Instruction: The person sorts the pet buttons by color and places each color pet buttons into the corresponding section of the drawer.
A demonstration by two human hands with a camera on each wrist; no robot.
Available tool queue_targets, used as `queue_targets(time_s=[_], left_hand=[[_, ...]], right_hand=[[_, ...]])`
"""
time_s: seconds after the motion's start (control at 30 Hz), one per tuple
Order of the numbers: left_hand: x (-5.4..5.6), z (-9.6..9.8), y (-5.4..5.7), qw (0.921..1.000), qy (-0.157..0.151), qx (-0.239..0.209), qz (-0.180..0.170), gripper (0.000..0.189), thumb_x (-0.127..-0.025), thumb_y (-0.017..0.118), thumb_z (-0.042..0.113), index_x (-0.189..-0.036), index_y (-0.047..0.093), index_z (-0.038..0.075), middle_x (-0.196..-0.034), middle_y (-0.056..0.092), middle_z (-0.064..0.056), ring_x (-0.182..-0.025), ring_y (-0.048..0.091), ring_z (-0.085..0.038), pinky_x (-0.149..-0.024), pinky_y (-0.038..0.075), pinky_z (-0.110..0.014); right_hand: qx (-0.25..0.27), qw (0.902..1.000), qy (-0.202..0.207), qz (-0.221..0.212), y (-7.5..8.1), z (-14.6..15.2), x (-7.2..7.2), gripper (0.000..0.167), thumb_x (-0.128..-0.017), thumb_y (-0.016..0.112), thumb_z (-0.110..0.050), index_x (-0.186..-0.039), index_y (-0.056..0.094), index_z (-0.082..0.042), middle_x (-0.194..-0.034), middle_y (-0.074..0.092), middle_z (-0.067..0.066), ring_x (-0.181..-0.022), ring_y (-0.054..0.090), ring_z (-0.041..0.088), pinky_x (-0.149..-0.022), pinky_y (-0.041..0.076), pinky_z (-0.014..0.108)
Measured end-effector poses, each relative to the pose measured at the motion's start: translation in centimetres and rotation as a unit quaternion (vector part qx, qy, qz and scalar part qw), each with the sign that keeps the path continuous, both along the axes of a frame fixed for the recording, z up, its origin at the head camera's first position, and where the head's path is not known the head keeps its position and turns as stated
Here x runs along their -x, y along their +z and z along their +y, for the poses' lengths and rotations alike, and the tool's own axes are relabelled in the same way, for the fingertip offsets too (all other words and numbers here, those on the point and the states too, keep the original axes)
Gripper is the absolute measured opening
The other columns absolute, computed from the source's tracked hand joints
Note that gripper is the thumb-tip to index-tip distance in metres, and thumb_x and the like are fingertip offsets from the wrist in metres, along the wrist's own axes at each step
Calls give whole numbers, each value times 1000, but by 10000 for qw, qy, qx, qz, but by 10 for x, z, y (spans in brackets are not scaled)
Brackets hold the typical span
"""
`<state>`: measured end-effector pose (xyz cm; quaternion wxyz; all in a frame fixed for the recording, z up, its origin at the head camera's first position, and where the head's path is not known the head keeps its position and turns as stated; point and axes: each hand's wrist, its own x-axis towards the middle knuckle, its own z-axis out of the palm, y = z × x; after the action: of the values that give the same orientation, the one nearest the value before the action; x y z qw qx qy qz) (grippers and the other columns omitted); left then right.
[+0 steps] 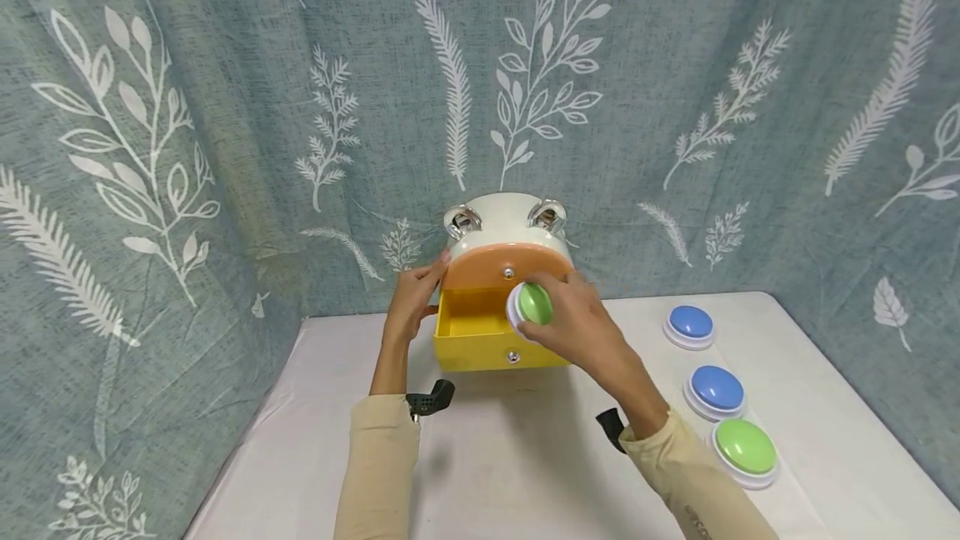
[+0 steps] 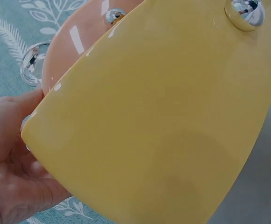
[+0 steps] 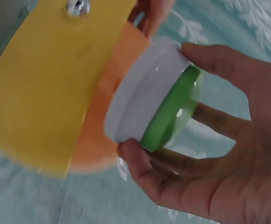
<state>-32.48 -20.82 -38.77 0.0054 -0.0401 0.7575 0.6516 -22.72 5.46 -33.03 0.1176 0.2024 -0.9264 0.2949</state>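
A frog-like box (image 1: 498, 223) in white, with silver ring eyes, stands at the back of the table. Its upper orange drawer (image 1: 480, 267) is closed, and its lower yellow drawer (image 1: 480, 352) is pulled out. My left hand (image 1: 408, 302) rests against the box's left side, fingers stretched along it; the yellow drawer front (image 2: 149, 112) hides part of that hand in the left wrist view. With thumb and fingers my right hand (image 1: 581, 319) grips a green push button (image 3: 173, 109) by its white base. The button is tilted on its side above the yellow drawer's right part.
On the table's right side sit two blue push buttons (image 1: 691, 322) and another green push button (image 1: 745, 447), all on white bases. A leaf-patterned curtain (image 1: 375, 107) hangs behind the white table (image 1: 480, 473). Silver knobs (image 1: 513, 357) stick out from the drawer fronts.
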Motion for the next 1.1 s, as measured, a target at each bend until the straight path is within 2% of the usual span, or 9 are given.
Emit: queue_targets(time_s=[0.13, 0.27, 0.4, 0.5, 0.57, 0.73, 0.93, 1.0, 1.1], left_hand=[[0, -2, -1, 10000, 6, -17, -8, 71, -102, 60, 59, -150, 57, 6, -167, 41, -11, -158, 37, -30, -113, 48, -64], [-1, -2, 0, 10000, 24, -46, -14, 71, -101, 60, 59, -149, 58, 6, -167, 43, -11, -157, 38, -30, -113, 48, -63], [-2, -3, 1, 9999, 13, -116, -9, 70, -101, 61, 58, -148, 59, 6, -167, 43, -11, -157, 37, -30, -113, 48, -63], [-2, -4, 1, 9998, 37, -186, 12, 71, -101, 61, 58, -149, 58, 6, -167, 43, -11, -158, 37, -30, -114, 47, -63], [-3, -4, 1, 9997, 21, -243, 32, 70, -101, 61, 58, -149, 58, 7, -167, 43, -11, -158, 36, -29, -114, 48, -63], [-3, -4, -2, 9995, -41, -291, 67, 67, -102, 61, 57, -146, 61, 7, -165, 45, -10, -157, 38, -27, -114, 48, -62], [-2, -3, -2, 9995, 85, -284, 131, 64, -102, 62, 55, -142, 65, 5, -163, 48, -10, -154, 42, -28, -113, 48, -63], [-2, -3, -2, 9995, 73, -289, 111, 64, -102, 62, 56, -141, 66, 6, -163, 48, -9, -154, 43, -27, -112, 49, -62], [-3, -4, -3, 9995, 27, -283, 103, 65, -101, 62, 57, -142, 66, 6, -164, 47, -10, -156, 40, -27, -112, 48, -63]], right_hand=[[-13, 9997, 207, 124, -1, -29, 11, 62, -87, 87, -27, -142, 62, -14, -126, 62, 22, -103, 60, 33, -86, 58, 46], [-87, 9997, 207, 39, -3, -53, 18, 59, -89, 86, -29, -141, 61, -14, -122, 60, 21, -97, 59, 33, -82, 60, 44], [-198, 9993, 274, 152, -9, -70, 24, 60, -90, 85, -28, -142, 60, -13, -128, 60, 24, -100, 62, 37, -81, 63, 47], [-365, 9982, 403, 261, -15, -80, 30, 57, -89, 86, -28, -138, 62, -11, -127, 63, 22, -97, 67, 37, -79, 63, 47], [-451, 9976, 473, 225, -19, -84, 34, 53, -88, 87, -29, -131, 65, -10, -120, 68, 18, -93, 69, 33, -77, 63, 45], [-675, 9961, 562, -101, -24, -94, 46, 45, -84, 90, -32, -116, 69, -9, -100, 74, 5, -85, 68, 20, -75, 60, 36], [-1285, 9869, 646, -737, -24, -104, 64, 36, -86, 88, -31, -108, 73, -7, -78, 66, 2, -71, 57, 16, -65, 47, 26], [-1441, 9818, 624, -1071, -24, -107, 68, 36, -87, 87, -31, -108, 74, -5, -77, 65, 3, -70, 57, 17, -64, 45, 26], [-1640, 9739, 644, -1432, -25, -109, 72, 42, -89, 85, -34, -116, 72, -4, -87, 70, 4, -75, 59, 18, -71, 49, 27]])
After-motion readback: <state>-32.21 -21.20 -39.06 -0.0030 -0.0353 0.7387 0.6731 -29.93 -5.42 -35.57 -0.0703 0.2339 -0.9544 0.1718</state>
